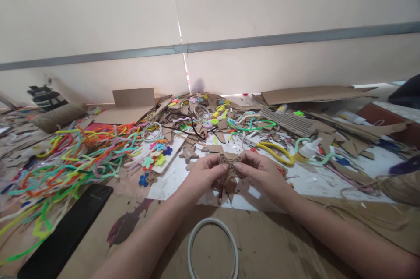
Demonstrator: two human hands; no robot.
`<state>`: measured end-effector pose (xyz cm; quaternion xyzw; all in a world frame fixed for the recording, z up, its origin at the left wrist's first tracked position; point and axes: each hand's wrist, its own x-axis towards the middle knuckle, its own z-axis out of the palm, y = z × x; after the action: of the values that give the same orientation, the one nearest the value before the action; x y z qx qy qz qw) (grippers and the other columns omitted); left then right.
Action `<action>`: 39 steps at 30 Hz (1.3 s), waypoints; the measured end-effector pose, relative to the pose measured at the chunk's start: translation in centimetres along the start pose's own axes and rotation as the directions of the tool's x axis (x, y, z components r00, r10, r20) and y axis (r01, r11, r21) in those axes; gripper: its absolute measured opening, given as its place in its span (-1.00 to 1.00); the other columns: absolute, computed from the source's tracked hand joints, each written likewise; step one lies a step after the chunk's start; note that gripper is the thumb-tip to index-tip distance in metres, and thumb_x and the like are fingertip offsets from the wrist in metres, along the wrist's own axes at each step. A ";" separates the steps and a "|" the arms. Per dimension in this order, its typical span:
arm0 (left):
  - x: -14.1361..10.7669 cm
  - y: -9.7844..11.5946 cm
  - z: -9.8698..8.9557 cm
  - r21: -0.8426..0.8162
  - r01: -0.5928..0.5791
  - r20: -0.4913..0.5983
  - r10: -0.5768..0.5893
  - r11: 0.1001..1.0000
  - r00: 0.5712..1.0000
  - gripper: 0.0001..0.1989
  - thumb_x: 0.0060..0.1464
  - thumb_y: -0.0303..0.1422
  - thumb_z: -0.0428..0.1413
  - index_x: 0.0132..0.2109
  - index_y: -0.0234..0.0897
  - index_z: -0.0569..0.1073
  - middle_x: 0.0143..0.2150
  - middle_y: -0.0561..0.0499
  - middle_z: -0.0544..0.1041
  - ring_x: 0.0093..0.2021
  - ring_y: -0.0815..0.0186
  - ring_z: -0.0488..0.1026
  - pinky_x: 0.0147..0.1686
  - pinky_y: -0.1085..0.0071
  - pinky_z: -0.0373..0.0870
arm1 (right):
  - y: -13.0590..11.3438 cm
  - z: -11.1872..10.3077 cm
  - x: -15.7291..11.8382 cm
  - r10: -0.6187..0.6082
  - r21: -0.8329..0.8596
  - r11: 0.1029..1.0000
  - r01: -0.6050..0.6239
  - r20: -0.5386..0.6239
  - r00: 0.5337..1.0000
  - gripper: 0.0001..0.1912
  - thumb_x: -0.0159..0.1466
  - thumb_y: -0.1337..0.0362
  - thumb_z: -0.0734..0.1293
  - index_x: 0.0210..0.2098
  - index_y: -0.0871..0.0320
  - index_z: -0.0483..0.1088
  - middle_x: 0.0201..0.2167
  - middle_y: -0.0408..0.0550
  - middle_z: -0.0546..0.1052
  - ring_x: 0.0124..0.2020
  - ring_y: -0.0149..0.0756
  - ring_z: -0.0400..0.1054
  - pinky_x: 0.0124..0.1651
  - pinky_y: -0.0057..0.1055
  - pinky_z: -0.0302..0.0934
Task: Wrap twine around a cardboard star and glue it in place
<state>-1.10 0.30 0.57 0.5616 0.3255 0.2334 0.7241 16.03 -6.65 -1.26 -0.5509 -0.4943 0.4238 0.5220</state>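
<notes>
Both hands meet over the middle of the worktable, pinching one small brown piece wound with twine point(230, 161). My left hand point(207, 173) grips its left side between thumb and fingers, and my right hand point(262, 173) has its right side. A pointed scrap of cardboard point(231, 187) and a dark red pencil point(220, 195) lie just beneath the piece. Left of the hands rests a cardboard star point(189, 153). Yellow-handled scissors point(277, 153) lie beyond my right hand, with a small glue bottle point(308, 150) to their right.
Colourful pipe cleaners point(98, 150) heap up at left beside a black phone point(65, 235). Flower shapes point(159, 158) sit near a white ring point(152, 131). A larger ring point(190, 250) lies in front. Cardboard scraps, twine point(402, 188) and a large twine spool point(59, 117) surround the work area.
</notes>
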 end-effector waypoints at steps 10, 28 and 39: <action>0.1 -0.5 -0.4 0.018 -0.030 -0.034 0.030 0.999 0.999 -0.67 -0.08 -0.16 0.34 -0.28 -0.32 0.51 -0.43 0.05 0.49 -0.48 0.39 0.37 -0.47 0.49 0.23 | 0.1 -0.2 -0.1 -0.017 0.002 1.000 0.017 0.031 0.999 -0.70 0.20 0.04 0.41 -0.42 0.14 0.37 -0.50 -0.21 0.35 -0.43 -0.35 0.19 -0.36 -0.40 0.05; 0.6 -0.8 -0.1 0.081 -0.097 -0.075 0.103 0.992 0.992 -0.63 -0.07 -0.09 0.31 -0.38 -0.30 0.42 -0.47 0.08 0.41 -0.48 0.42 0.29 -0.48 0.49 0.17 | 0.4 -0.1 0.2 0.003 0.077 0.997 -0.012 0.116 0.993 -0.73 0.19 0.08 0.44 -0.40 0.15 0.41 -0.49 -0.20 0.40 -0.46 -0.38 0.24 -0.40 -0.44 0.08; 0.7 -0.9 -0.3 0.077 -0.070 -0.146 0.080 0.995 0.986 -0.62 -0.03 -0.09 0.30 -0.42 -0.27 0.36 -0.55 0.12 0.36 -0.56 0.44 0.27 -0.52 0.49 0.14 | 0.4 -0.1 0.3 0.031 0.045 0.998 -0.037 0.113 0.993 -0.71 0.21 0.04 0.40 -0.38 0.16 0.42 -0.43 -0.13 0.44 -0.41 -0.34 0.25 -0.36 -0.41 0.12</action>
<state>-0.86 0.70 -0.53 0.5801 0.3654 0.2899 0.6678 16.25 -6.41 -1.62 -0.5223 -0.5033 0.4743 0.4990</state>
